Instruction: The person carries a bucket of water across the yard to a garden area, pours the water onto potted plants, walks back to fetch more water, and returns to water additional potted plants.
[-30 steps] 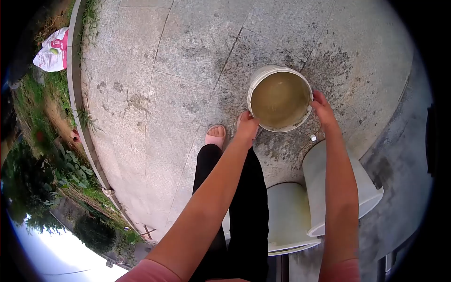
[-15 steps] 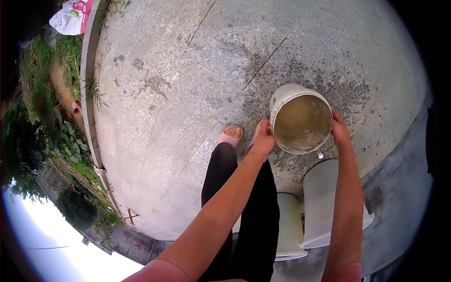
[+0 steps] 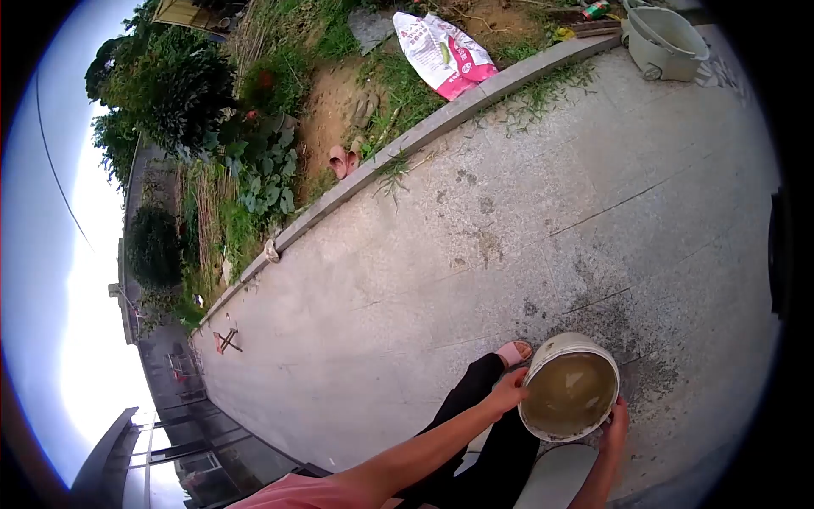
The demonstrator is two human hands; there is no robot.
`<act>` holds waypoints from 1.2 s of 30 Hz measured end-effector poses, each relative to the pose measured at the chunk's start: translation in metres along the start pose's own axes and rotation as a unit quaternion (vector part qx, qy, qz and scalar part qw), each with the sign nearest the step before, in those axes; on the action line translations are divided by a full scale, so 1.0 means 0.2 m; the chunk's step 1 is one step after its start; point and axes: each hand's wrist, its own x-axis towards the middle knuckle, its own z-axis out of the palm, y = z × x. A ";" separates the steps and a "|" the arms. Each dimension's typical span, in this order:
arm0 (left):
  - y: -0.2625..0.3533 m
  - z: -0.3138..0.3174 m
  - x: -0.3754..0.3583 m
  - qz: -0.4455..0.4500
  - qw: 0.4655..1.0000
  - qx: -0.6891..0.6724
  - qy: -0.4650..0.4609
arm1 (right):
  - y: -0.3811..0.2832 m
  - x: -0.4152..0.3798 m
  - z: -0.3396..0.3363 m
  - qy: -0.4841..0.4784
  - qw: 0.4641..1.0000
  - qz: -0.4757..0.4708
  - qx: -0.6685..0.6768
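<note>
A white plastic bucket [image 3: 563,342] with murky brownish water [image 3: 566,394] in it is held between my two hands, its mouth facing me. My left hand [image 3: 509,393] grips the rim on the left, fingers wrapped over the edge. On the opposite side, my right hand [image 3: 616,426] is closed on the lower right rim. Just beyond the bucket's left side shows my foot in a pink sandal [image 3: 514,352].
A pale container [image 3: 555,479] stands close below the bucket. Concrete paving [image 3: 381,314] stretches left to a low curb [image 3: 407,151]. Past it lie a white and pink sack [image 3: 441,55] and pink footwear [image 3: 342,161]. A grey tub [image 3: 666,51] stands top right, a small stool [image 3: 226,341] far left.
My view has swung up and left, bringing in the garden, sack and tub. The bucket, still in both hands, now appears lower in view, with the pale containers mostly out of sight.
</note>
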 end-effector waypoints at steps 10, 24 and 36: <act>0.76 -0.17 -0.81 0.075 0.994 -0.034 -0.069 | -0.89 -0.83 0.31 -0.004 0.989 -0.114 -0.097; 2.03 -0.72 -0.83 0.136 0.981 0.016 -0.139 | -1.72 -1.19 1.13 -0.049 0.992 -0.108 -0.048; 2.92 -1.76 -0.50 0.179 0.976 -0.058 -0.108 | -2.47 -0.87 2.56 -0.101 0.979 -0.106 -0.140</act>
